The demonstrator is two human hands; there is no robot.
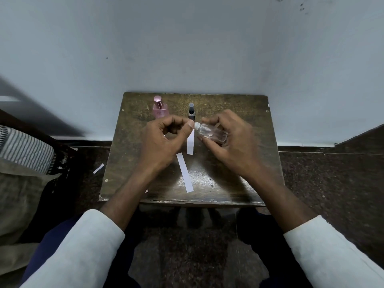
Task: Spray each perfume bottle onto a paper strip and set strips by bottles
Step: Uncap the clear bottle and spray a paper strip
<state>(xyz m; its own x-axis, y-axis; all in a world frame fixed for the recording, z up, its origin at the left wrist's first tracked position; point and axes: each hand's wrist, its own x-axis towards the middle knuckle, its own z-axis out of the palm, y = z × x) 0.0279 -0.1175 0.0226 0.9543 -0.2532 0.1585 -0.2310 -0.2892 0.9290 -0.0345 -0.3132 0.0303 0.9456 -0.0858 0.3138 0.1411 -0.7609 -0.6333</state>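
**Clear bottle held at nozzle, strip below**

A small clear bottle [212, 134] is held tilted above the wooden table [239, 113] by the right hand [226, 140], fingers curled round its body, nozzle end pointed left. The white nozzle tip [197, 125] is met by the left hand [164, 138], whose thumb and forefinger are pinched together right at it; whether the cap is being gripped or a strip end is being held there cannot be told. A paper strip [190, 144] is seen just beneath the nozzle, running toward the viewer; its top is hidden behind the left thumb. This placement is judged deliberate, so that spray falls on the paper.

A second strip [185, 172] lies flat on the table nearer the front edge, apart from any bottle. A pink bottle [160, 109] and a dark-capped bottle [191, 111] stand upright at the back, near each other. One further strip [98, 168] lies on the floor to the left.

Judgement: the clear bottle is the one in hand; its strip is not yet set down.
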